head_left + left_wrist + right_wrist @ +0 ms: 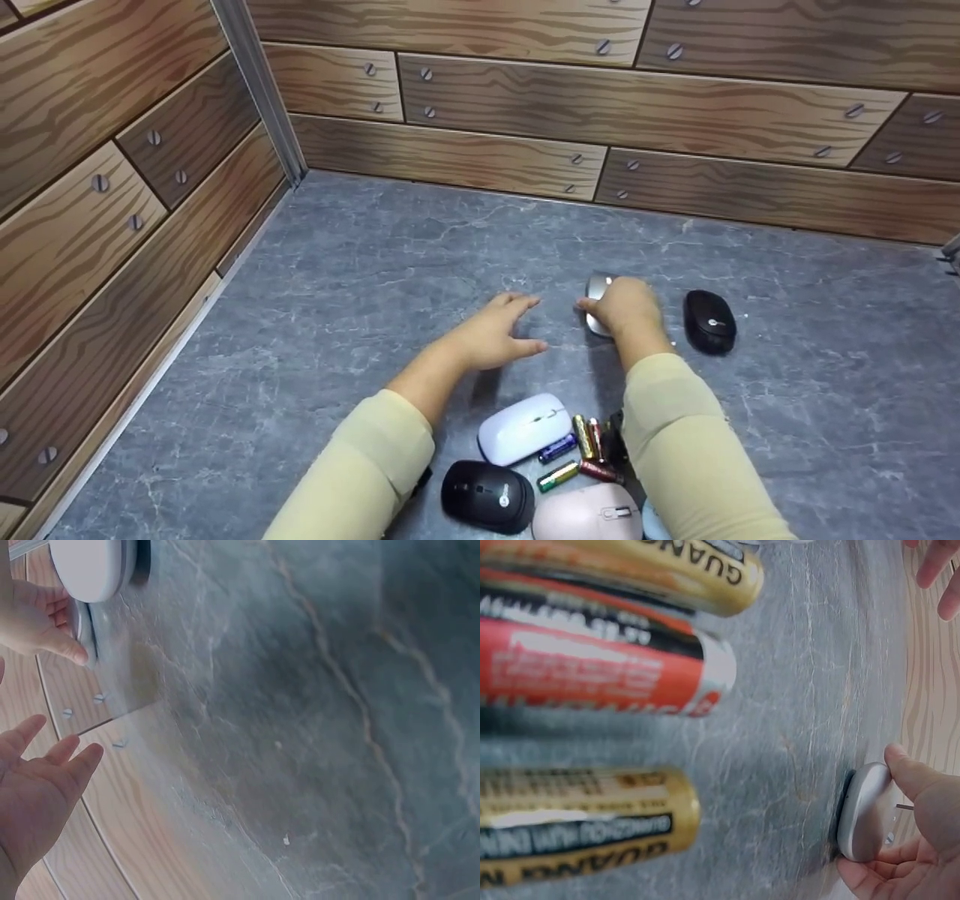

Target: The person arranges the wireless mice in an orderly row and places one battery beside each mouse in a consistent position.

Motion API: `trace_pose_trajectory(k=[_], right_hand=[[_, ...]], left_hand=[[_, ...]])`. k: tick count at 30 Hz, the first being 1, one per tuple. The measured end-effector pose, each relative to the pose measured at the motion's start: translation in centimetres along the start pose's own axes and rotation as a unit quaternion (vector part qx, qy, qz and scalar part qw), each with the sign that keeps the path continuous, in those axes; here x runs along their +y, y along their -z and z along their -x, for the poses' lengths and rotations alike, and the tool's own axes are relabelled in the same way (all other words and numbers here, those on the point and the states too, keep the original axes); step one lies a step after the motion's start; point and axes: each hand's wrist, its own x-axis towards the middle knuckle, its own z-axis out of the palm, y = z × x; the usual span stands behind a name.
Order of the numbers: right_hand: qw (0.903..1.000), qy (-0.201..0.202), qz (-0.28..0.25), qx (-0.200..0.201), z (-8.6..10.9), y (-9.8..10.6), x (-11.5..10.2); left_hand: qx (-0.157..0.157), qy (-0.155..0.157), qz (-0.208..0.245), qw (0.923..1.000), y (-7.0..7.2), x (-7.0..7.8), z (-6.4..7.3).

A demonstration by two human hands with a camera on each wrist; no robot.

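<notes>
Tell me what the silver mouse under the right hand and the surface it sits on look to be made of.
Silver mouse: likely plastic with a satin metallic-silver coat; soft, even sheen, dark underside in the right wrist view. Could be metal-shelled, can't tell. The right hand grips it.
Tabletop: grey with pale marble-like veins, matte to low gloss; looks like stone or a stone-print laminate.

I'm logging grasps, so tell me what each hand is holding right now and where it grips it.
The right hand grips the silver mouse by its sides, thumb on one edge and fingers on the other. The left hand holds nothing, its fingers spread above the grey tabletop.
</notes>
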Motion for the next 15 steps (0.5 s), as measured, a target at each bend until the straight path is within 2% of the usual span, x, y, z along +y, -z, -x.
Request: trace_pose_trajectory(k=[6,15], right_hand=[[0.9999,-0.011,-0.012,-0.001,0.13,-0.02,0.10],[0.9999,-0.001,0.006,-0.011,0.24,0.26,0.11]], left_hand=[[-0.001,-0.002,-0.003,1.0000,-0.08,0.24,-0.05],[-0.001,0.003,-0.012,0.9999,0.00,0.41,-0.01]])
